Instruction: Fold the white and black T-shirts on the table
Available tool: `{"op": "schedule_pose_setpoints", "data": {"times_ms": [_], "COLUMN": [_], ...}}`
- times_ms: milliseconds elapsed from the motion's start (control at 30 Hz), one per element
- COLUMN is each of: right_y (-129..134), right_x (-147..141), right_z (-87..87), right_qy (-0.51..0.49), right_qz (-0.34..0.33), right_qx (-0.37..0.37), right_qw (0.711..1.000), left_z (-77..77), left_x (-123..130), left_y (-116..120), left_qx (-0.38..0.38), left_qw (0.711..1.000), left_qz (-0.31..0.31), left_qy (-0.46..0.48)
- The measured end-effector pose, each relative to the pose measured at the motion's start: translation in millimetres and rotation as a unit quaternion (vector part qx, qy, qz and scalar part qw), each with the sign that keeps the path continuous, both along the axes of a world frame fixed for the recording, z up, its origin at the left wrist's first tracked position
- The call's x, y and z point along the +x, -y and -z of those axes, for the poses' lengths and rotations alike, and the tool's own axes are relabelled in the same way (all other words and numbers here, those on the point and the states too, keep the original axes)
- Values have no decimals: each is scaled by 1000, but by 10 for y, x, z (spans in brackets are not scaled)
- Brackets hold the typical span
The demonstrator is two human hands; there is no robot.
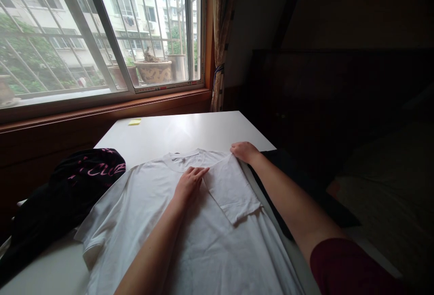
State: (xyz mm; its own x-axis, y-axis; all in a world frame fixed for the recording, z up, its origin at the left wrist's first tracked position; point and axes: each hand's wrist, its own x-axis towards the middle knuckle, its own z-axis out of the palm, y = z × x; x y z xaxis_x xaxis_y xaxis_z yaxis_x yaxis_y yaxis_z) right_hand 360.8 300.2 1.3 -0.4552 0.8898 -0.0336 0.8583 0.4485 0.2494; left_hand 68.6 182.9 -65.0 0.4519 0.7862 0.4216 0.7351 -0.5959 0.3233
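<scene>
A white T-shirt (152,204) lies spread on the white table, its collar toward the window. On its right side, the sleeve (233,191) is folded inward over the chest. My left hand (190,182) is at the folded part's inner upper corner just below the collar, fingers together on the cloth and thumb mostly hidden. At the right shoulder edge, my right hand (246,152) pinches the shirt's fabric between thumb and fingers. The left sleeve (101,227) lies spread outward.
Dark garments with pink lettering (98,168) are heaped at the table's left. Dark cloth (271,186) lies beneath the shirt's right side. A yellow sticky note (134,122) is on the white table (183,128) near its far edge. Beyond stand a barred window (152,28) and a curtain (222,37).
</scene>
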Motion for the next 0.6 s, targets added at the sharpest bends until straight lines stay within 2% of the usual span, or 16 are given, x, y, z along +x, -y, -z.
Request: {"op": "schedule_pose_setpoints", "data": {"times_ms": [300, 400, 500, 600], "right_y": [282, 462, 691, 954], "right_x": [-180, -266, -275, -218], "right_z": [124, 291, 519, 684], "right_qy": [-96, -157, -212, -223], "right_qz": [37, 15, -41, -77], "right_qx": [79, 75, 19, -17], "right_qw": [992, 985, 976, 972], "left_z": [4, -13, -37, -45], "left_x": [-3, -11, -4, 8], "left_y": [-29, -27, -19, -17], "left_qx": [-3, -5, -10, -14], "left_qw": [1000, 1000, 1000, 1000], "left_qz": [-7, -1, 5, 10], "left_qy": [-10, -9, -17, -26]}}
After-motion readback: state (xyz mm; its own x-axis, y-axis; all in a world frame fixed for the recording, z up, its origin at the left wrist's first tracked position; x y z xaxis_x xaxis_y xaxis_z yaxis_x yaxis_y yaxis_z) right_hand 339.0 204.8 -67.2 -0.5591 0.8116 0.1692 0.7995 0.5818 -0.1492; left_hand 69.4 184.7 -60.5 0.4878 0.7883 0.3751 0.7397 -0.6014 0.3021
